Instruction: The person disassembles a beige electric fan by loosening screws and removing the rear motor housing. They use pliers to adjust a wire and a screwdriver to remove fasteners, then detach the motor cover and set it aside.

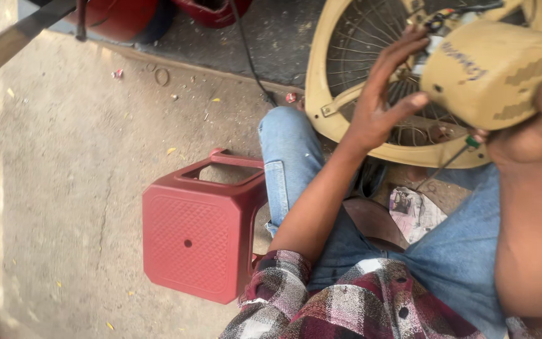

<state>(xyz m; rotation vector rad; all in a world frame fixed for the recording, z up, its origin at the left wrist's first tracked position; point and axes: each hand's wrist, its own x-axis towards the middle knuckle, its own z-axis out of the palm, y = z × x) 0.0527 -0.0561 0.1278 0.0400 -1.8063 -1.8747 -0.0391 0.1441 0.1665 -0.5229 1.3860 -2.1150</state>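
nearest, at six o'clock, lie the plaid shirt sleeve (271, 282) and blue jeans knee (286, 157), with a red plastic stool tipped on its side (199, 242) at nine. further out at two o'clock, the right hand (531, 135) wraps shut around the beige plastic fan motor housing (494, 72), a thin green-handled screwdriver (453, 157) poking from under that grip, while the left hand (384, 100), fingers spread, thumb touching the housing, presses against the beige round wire fan guard (359, 37) at twelve; judging by this, the motor is being worked at its joint with the guard, which calls for a steady grip

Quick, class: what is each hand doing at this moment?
Left hand: open, fingers spread on the beige fan motor housing.
Right hand: gripping the housing from below.
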